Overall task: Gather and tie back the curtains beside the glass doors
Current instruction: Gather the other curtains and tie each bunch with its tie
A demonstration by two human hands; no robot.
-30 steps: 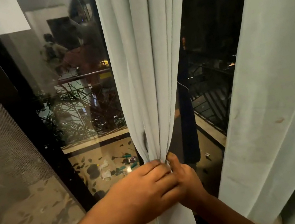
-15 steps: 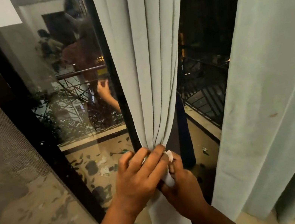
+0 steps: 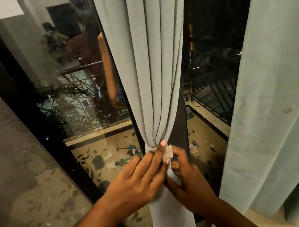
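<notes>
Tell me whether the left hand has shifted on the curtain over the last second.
Yes. The left hand slid down the gathered curtain, off the cinch, baring the pale tie.

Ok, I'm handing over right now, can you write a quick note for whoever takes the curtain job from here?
Left hand: fingers straight, pressing the tieback strip against the gathered curtain.
Right hand: fingers curled at the strip's loose end; exact grip partly hidden.
Done: the middle curtain is bunched, with the strip round its waist in front of the glass door.
Left: fasten the strip's end so it holds, then release. The right curtain hangs loose and untied.
</notes>
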